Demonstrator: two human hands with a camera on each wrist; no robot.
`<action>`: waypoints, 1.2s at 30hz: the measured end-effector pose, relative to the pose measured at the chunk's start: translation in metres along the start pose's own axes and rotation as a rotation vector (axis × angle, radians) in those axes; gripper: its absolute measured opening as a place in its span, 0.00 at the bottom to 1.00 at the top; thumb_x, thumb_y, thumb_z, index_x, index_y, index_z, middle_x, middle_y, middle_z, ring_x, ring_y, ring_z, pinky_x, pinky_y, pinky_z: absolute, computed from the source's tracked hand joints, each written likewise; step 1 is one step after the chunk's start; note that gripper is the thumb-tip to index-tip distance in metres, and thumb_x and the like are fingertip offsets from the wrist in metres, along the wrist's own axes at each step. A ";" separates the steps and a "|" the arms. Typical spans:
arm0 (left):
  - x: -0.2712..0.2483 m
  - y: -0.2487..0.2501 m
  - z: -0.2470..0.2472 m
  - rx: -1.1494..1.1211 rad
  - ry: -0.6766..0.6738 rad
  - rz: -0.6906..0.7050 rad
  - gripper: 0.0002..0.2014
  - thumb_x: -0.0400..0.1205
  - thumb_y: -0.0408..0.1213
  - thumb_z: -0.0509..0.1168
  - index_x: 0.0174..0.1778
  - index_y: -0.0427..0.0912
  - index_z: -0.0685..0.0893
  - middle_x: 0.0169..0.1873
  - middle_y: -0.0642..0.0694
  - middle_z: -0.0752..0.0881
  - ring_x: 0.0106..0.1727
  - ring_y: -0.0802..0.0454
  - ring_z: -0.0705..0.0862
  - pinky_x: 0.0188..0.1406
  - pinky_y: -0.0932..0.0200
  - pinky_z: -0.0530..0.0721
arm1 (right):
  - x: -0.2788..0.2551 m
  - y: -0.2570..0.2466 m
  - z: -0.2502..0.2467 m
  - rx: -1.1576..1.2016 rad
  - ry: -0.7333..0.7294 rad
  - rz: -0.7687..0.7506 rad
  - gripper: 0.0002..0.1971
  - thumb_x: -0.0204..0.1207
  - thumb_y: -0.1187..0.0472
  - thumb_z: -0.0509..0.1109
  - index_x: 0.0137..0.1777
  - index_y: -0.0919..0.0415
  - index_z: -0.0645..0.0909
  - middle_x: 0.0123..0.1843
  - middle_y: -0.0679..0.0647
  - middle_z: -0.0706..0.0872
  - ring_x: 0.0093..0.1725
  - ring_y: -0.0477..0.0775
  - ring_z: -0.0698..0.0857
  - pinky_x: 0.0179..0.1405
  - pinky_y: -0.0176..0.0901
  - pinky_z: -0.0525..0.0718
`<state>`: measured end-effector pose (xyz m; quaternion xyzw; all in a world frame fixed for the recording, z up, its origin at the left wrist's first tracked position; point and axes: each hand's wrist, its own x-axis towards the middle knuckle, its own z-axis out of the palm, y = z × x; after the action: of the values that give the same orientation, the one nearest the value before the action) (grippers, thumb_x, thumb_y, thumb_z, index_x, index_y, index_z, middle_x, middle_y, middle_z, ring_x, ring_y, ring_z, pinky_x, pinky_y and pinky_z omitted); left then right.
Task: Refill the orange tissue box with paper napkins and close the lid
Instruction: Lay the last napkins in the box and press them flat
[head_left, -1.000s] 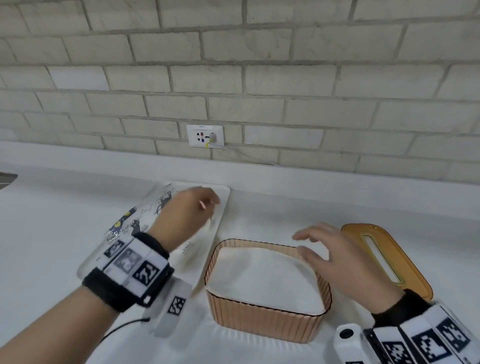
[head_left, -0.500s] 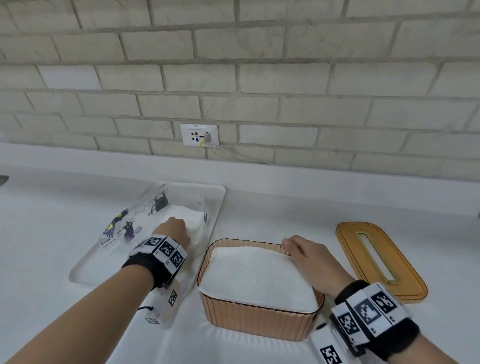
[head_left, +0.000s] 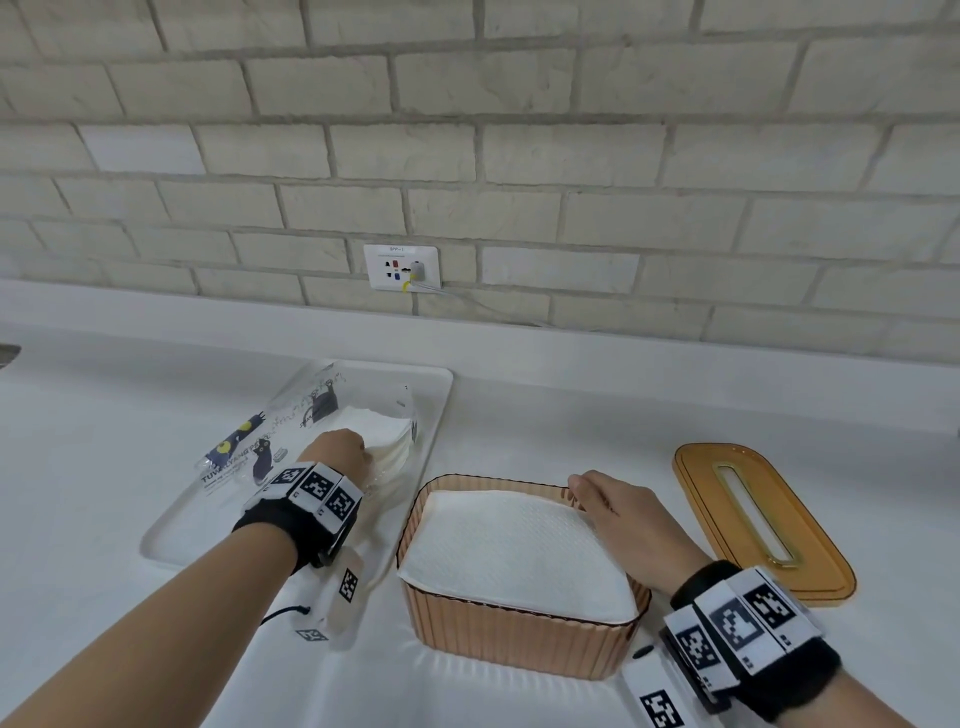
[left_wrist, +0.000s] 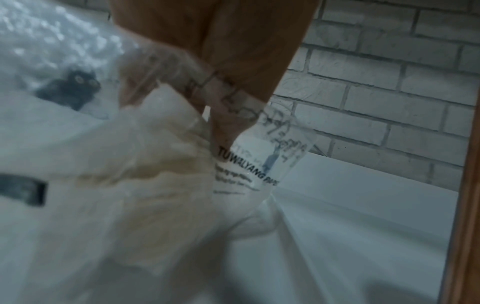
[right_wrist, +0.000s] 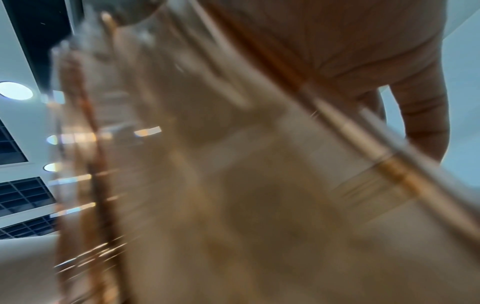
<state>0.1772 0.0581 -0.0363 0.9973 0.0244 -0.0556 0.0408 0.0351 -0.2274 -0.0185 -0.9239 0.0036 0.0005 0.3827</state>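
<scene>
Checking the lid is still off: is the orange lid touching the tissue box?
Apart. The head view shows the orange lid flat on the counter, right of the tissue box, with white countertop between them.

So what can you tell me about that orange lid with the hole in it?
The lid is a flat, see-through orange plastic piece, long with rounded corners. A long narrow slot with a shiny gold-looking rim runs down its middle. It lies flat on the white counter, to the right of the orange tissue box and not on it, so the box is open. No hand is touching it; the right hand is at the box's rim beside it.
</scene>
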 end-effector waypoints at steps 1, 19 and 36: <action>0.001 -0.001 0.000 -0.012 -0.005 -0.002 0.15 0.87 0.38 0.54 0.54 0.35 0.84 0.53 0.41 0.87 0.53 0.46 0.83 0.43 0.61 0.74 | 0.000 0.000 0.000 -0.003 -0.002 0.001 0.22 0.85 0.48 0.50 0.49 0.65 0.79 0.44 0.61 0.85 0.44 0.56 0.81 0.37 0.39 0.71; -0.015 0.005 -0.022 0.007 0.073 0.008 0.08 0.82 0.28 0.57 0.51 0.34 0.80 0.48 0.40 0.84 0.46 0.45 0.82 0.40 0.58 0.76 | 0.001 -0.004 -0.007 -0.145 -0.075 -0.009 0.19 0.84 0.45 0.52 0.51 0.56 0.80 0.44 0.50 0.82 0.45 0.47 0.79 0.46 0.38 0.76; -0.161 0.066 -0.068 -0.047 0.725 1.004 0.07 0.72 0.32 0.62 0.39 0.44 0.85 0.39 0.49 0.85 0.36 0.48 0.83 0.24 0.56 0.80 | -0.015 -0.068 -0.057 1.020 -0.202 0.186 0.19 0.80 0.60 0.64 0.70 0.61 0.72 0.62 0.65 0.85 0.55 0.68 0.87 0.43 0.59 0.89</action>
<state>0.0281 -0.0086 0.0548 0.8414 -0.4343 0.3132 0.0730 0.0207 -0.2194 0.0705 -0.6114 0.0482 0.1217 0.7804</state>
